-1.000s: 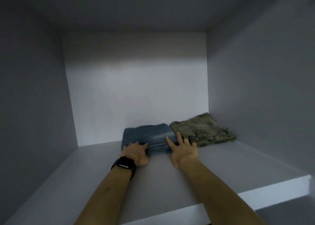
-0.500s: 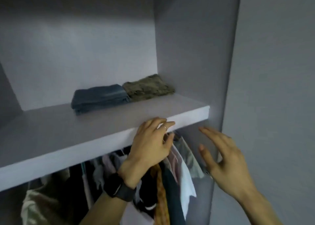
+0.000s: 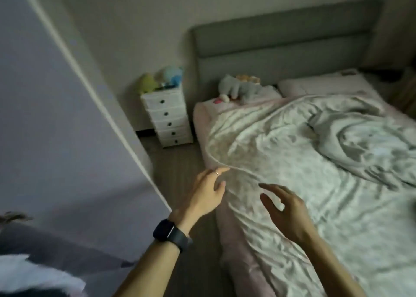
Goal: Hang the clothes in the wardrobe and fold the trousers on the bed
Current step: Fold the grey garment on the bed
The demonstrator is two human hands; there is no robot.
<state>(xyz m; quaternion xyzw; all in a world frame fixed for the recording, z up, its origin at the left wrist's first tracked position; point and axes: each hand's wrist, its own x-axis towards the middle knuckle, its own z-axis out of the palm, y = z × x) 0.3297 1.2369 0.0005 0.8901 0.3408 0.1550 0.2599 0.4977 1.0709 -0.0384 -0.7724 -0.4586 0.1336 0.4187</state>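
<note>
Progress: bed (image 3: 227,240) shows a rumpled duvet (image 3: 292,150). No trousers or loose clothes are in view, so the task is probably late; what remains cannot be told.
Wardrobe panel (image 3: 56,139): at left edge.
Left hand (image 3: 208,192), right hand (image 3: 286,209): grip slack, fingers spread, holding nothing, above the bed's near edge.

We see a crumpled cloth duvet (image 3: 304,161), a matt upholstered headboard (image 3: 281,37) and glossy white plastic drawers (image 3: 167,121).
</note>
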